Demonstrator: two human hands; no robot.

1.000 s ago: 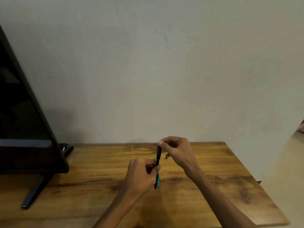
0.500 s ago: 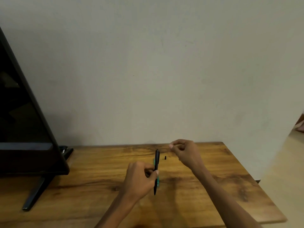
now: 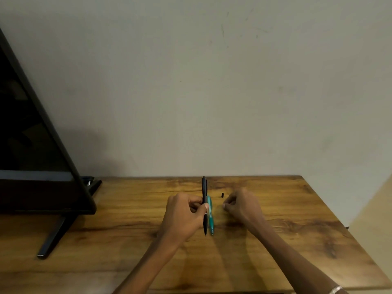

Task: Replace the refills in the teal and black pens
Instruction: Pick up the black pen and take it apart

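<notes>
Wooden table [image 3: 297,219] against a plain wall [image 3: 212,81]; near its back edge, left hand [image 3: 184,215] grips black pen [image 3: 204,192], teal pen [image 3: 210,215] alongside; right hand [image 3: 244,205] loosely curled, holding nothing visible.

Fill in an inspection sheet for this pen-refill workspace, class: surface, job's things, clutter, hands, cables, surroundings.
Surface: wooden table, brown, grain marks.
Job's things: black pen held roughly upright; teal pen close beside it, whether held or lying cannot be told; small black cap piece lying on the table.
Clutter: nothing seen.
Hands: left hand grips the black pen; right hand curled over the table, contents not visible.
Cables: possibly one behind the monitor stand, unclear.
Surroundings: dark monitor at left; plain wall behind.
</notes>
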